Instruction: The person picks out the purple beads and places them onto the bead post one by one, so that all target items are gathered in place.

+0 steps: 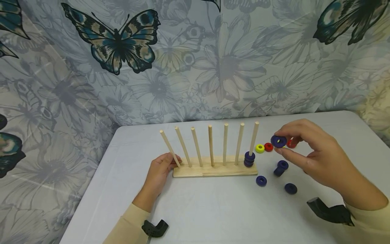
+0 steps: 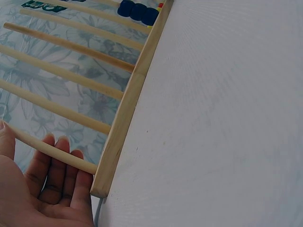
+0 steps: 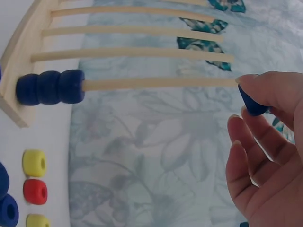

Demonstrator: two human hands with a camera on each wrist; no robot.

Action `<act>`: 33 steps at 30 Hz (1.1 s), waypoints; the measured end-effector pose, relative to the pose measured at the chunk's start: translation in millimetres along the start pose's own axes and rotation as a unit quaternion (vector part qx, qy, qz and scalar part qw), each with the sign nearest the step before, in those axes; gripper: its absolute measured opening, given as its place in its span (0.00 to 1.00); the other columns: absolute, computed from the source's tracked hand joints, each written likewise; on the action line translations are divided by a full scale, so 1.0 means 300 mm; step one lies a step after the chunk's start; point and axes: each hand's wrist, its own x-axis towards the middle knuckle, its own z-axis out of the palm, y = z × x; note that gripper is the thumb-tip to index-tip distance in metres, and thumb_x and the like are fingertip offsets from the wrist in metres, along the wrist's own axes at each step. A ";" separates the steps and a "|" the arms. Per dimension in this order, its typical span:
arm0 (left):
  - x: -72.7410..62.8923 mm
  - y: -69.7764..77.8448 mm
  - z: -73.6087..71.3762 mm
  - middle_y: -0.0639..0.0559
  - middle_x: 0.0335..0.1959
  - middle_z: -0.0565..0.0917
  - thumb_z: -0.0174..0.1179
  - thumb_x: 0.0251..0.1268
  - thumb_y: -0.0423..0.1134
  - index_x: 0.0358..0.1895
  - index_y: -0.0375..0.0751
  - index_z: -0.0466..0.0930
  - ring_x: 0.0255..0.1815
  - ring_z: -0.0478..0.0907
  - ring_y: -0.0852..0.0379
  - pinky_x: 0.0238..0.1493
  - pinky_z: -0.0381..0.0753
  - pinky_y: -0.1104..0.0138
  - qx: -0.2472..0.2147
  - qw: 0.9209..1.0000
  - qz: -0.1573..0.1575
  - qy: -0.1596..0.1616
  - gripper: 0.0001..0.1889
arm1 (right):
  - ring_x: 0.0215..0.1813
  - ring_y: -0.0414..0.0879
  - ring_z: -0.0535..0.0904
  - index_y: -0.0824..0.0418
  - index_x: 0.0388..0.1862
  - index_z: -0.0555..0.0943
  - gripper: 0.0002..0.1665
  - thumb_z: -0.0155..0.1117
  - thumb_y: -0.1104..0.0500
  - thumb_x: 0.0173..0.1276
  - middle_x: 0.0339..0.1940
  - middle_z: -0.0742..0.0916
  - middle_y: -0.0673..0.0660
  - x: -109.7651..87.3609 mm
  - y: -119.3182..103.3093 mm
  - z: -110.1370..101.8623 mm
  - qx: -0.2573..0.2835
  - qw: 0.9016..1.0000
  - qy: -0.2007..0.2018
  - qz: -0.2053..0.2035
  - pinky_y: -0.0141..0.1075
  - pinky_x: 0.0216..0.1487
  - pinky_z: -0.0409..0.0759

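Observation:
A wooden peg stand (image 1: 213, 171) with several upright pegs stands on the table. Three dark blue rings (image 1: 248, 159) are stacked on its rightmost peg. My left hand (image 1: 159, 169) holds the stand's left end, thumb and fingers on either side of the leftmost peg (image 2: 57, 152). Between thumb and fingertips, my right hand (image 1: 320, 156) pinches another dark blue ring (image 1: 278, 141), raised to the right of the stand. The right wrist view shows this ring (image 3: 253, 101) close to the tip of the rightmost peg (image 3: 161, 84), its other fingers loosely bent.
Loose blue rings lie right of the stand: one by its corner (image 1: 261, 181), one farther right (image 1: 290, 188), and one leaning on another (image 1: 282, 165). Behind them are a yellow ring (image 1: 260, 148) and red rings (image 1: 268, 147). Patterned cloth (image 1: 182, 67) hangs behind the table.

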 end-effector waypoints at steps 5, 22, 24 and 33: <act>-0.002 0.003 0.000 0.41 0.47 0.88 0.54 0.90 0.43 0.53 0.19 0.83 0.53 0.85 0.50 0.59 0.85 0.63 0.004 1.000 -0.001 -0.001 0.23 | 0.49 0.36 0.78 0.66 0.56 0.87 0.40 0.59 0.29 0.80 0.52 0.86 0.53 0.027 -0.005 0.001 0.004 1.000 0.004 0.000 0.18 0.50 0.77; -0.002 0.002 -0.002 0.38 0.47 0.87 0.56 0.90 0.43 0.51 0.21 0.84 0.54 0.85 0.48 0.59 0.86 0.62 0.000 1.000 -0.004 0.000 0.22 | 0.53 0.39 0.79 0.68 0.56 0.88 0.40 0.64 0.31 0.78 0.51 0.87 0.56 0.116 -0.021 0.035 0.040 0.999 0.020 -0.019 0.21 0.52 0.78; -0.002 0.002 -0.001 0.38 0.47 0.87 0.56 0.90 0.43 0.51 0.22 0.85 0.54 0.85 0.48 0.59 0.86 0.62 0.001 1.000 -0.005 0.001 0.22 | 0.53 0.39 0.79 0.67 0.56 0.88 0.40 0.64 0.30 0.78 0.51 0.87 0.55 0.124 -0.019 0.043 0.040 0.999 0.019 -0.019 0.21 0.52 0.78; -0.004 0.009 0.002 0.40 0.47 0.88 0.56 0.90 0.43 0.51 0.23 0.86 0.53 0.85 0.48 0.59 0.86 0.62 0.003 1.000 -0.005 0.004 0.21 | 0.53 0.39 0.79 0.69 0.55 0.88 0.40 0.64 0.31 0.78 0.49 0.87 0.58 0.141 -0.014 0.063 0.036 0.999 0.023 -0.029 0.21 0.52 0.78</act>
